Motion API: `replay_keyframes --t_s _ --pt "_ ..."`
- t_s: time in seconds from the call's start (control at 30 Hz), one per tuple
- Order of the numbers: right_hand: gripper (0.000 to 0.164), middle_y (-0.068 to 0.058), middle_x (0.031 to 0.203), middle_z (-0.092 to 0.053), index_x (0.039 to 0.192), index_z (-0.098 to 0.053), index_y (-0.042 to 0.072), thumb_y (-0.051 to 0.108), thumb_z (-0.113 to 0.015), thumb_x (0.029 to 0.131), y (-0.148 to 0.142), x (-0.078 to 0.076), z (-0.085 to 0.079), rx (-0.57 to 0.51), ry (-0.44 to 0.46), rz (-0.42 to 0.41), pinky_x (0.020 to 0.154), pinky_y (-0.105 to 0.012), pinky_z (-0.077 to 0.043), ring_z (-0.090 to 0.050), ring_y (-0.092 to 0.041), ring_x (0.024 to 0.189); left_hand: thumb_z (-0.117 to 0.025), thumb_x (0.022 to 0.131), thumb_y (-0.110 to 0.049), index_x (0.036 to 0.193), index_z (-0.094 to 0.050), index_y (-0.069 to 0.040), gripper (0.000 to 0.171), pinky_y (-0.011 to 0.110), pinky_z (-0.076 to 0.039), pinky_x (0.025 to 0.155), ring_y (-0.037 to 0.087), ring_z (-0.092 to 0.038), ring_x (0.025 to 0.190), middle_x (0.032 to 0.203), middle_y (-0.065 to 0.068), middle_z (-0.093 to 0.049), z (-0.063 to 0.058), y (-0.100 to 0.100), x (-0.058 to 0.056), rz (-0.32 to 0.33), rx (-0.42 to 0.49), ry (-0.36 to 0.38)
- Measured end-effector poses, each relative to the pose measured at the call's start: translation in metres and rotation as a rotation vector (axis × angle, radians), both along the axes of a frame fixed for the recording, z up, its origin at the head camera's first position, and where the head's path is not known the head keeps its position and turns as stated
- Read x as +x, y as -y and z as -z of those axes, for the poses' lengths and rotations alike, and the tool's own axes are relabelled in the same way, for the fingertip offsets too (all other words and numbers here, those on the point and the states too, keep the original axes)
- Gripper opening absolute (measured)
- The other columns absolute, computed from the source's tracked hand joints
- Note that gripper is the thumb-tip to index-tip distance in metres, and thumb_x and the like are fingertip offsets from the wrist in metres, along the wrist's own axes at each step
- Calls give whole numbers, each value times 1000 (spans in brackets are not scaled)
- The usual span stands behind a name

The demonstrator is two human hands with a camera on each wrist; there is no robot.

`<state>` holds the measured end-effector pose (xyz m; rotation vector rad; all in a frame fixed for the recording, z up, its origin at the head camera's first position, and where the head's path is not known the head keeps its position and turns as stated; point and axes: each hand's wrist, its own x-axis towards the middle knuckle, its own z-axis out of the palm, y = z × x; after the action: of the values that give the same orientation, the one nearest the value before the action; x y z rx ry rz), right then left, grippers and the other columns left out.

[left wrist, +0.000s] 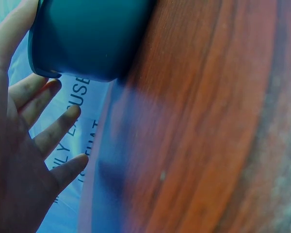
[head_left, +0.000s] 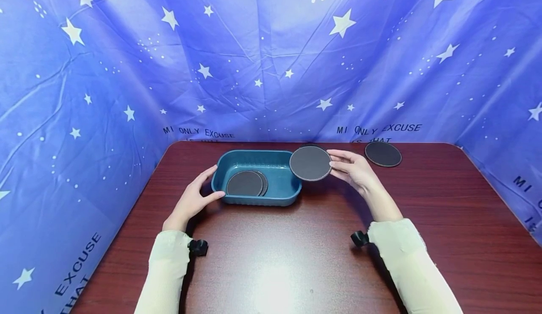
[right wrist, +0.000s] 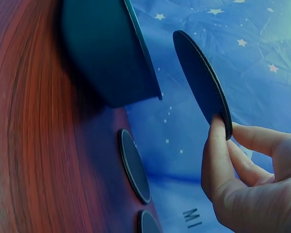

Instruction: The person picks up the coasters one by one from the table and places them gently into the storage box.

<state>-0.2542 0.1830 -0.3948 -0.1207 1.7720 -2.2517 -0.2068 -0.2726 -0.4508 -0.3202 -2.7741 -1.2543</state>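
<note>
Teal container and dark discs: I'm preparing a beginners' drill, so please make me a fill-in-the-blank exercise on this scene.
1. The hand pinching a raised dark disc is the person's ____ one.
2. The left hand touches the teal container, inside which ____ dark discs show.
3. On the blue cloth, the printed word after ONLY is ____.

Missing words: right; two; EXCUSE.

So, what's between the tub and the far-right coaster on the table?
In the head view, the held coaster and right hand; the right wrist view also shows another coaster lying on the table there.
</note>
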Motion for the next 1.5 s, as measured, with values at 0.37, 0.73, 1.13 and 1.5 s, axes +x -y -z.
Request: replay_keyframes --t_s 0.37,0.73,1.13,1.5 --pt "57 10 96 -71 148 -36 -11 -7 -56 95 32 -4 -4 40 -1 -24 77 -18 -60 -69 0 88 -78 85 -39 155 -37 -26 82 59 -29 119 33 -40 145 160 5 -38 0 0 -1 0 5 9" --pt "54 10 95 -68 147 -39 -10 -9 -55 95 63 -6 -6 63 -13 -73 78 -18 -59 -68 0 87 -78 85 -40 155 -37 -27 81 60 -29 119 33 -40 145 161 5 -37 0 1 -2 -3 5 12" --pt "50 4 99 -63 141 -48 -8 -9 -59 93 107 -3 -3 86 -25 -86 74 -19 -60 -66 -2 83 -78 86 -40 154 -37 -28 81 60 -28 119 32 -38 146 161 5 -37 0 0 -2 -5 11 15" --pt "46 -2 106 -62 138 -55 -2 -8 -60 93 150 -6 1 91 46 -93 80 -25 -61 -65 -5 84 -78 86 -38 154 -37 -27 81 60 -28 120 33 -41 144 160 6 -38 0 -1 1 -5 30 20"
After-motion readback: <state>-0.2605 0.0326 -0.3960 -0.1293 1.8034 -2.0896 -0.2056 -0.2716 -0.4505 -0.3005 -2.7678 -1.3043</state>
